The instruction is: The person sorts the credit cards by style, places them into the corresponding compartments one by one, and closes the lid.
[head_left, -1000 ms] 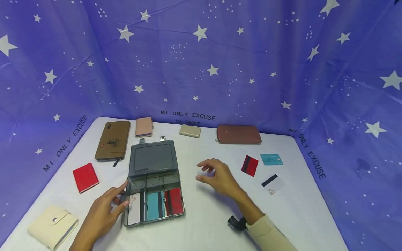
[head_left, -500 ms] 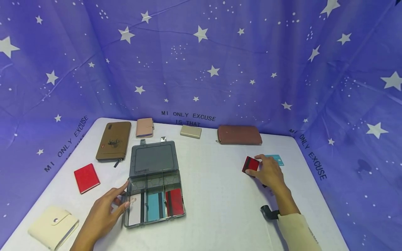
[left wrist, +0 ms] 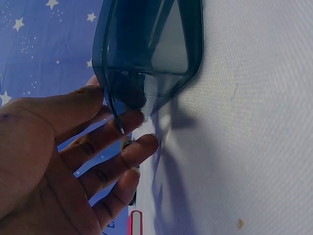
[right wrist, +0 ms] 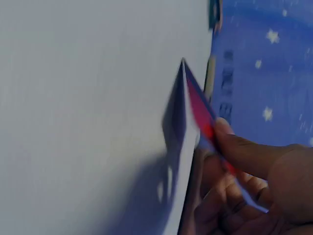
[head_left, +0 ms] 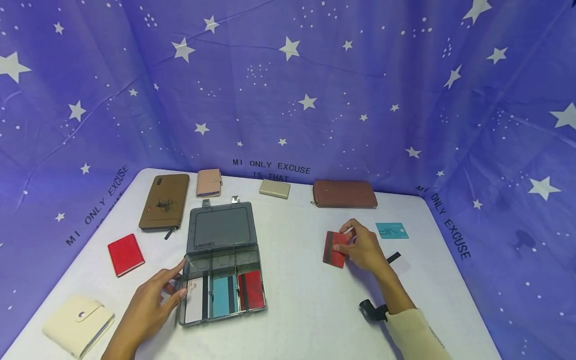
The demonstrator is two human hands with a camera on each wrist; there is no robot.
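Observation:
My right hand pinches a red card with a dark stripe, thumb on its face, over the right half of the table. In the right wrist view the card is seen nearly edge-on and blurred. My left hand holds the left side of a smoky see-through plastic case, whose lid lies folded back. The left wrist view has the thumb and fingers at the case's edge. Inside, side by side, are a white card, a teal card and a red card.
Right of my right hand lie a teal card and a partly hidden white card. Along the back are a brown zip wallet, pink wallet, beige case and reddish-brown wallet. A red notebook and cream wallet lie left.
My right hand reached out to the right, took hold of the loose red card and has brought it leftward. The left hand has stayed on the case.

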